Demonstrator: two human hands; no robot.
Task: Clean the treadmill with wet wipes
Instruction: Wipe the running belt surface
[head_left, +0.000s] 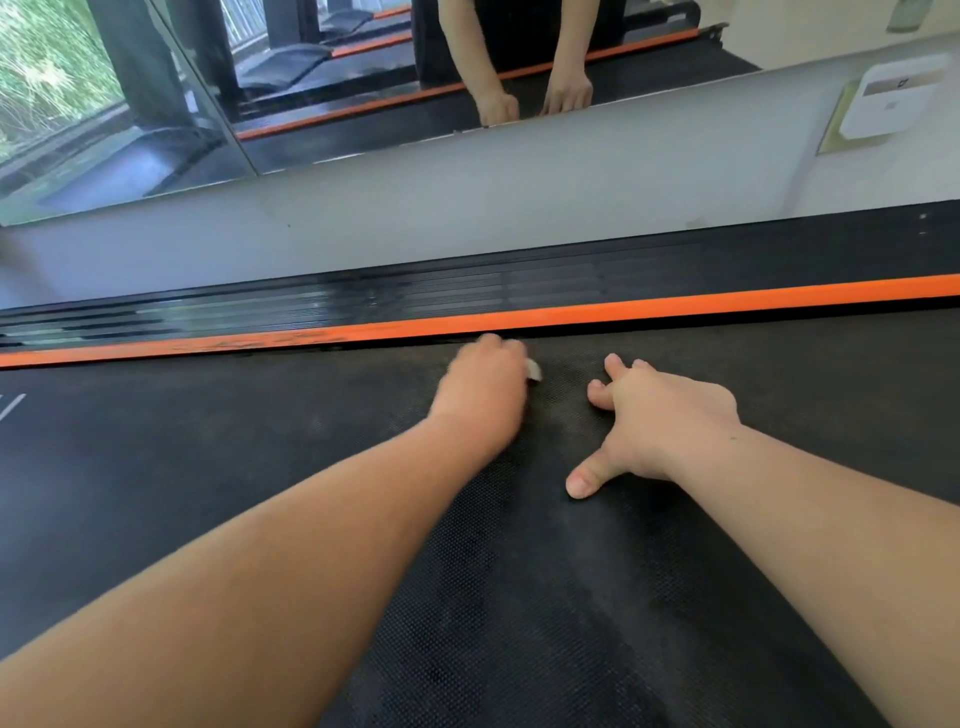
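The treadmill's black textured belt (208, 467) fills the lower half of the view, bordered at the far side by an orange strip (675, 306) and a ribbed black side rail (363, 299). My left hand (483, 387) is closed on a small crumpled white wet wipe (534, 370), pressed to the belt just below the orange strip; only a corner of the wipe shows. Just to its right, my right hand (660, 421) rests flat on the belt with its fingers spread, holding nothing.
A grey wall base (467, 208) runs behind the rail, with a mirror (363, 78) above it that reflects my arms and the treadmill. A white box (898, 101) is fixed to the wall at the upper right. White markings (10, 405) show on the belt at the far left.
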